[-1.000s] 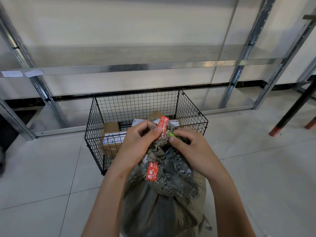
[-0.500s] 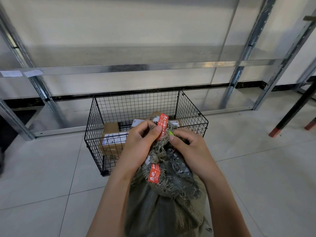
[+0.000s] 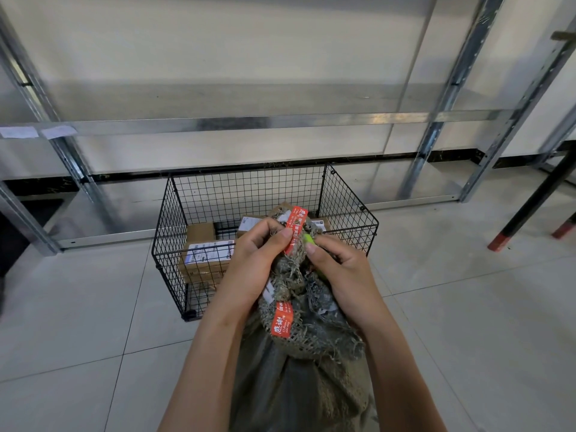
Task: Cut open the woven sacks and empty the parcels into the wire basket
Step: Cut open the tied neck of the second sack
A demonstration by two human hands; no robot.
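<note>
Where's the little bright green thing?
In the head view, the small bright green tool peeks out of the right hand, against the orange-taped neck of the grey woven sack, in front of the black wire basket.

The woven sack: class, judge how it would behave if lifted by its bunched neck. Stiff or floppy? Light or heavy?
Probably floppy: the woven sack creases and slumps below the neck gripped by the left hand; the right hand holds a green tool there. Likely weighty, as its body bulges full. The frayed neck weave may tear or shed strands.
</note>
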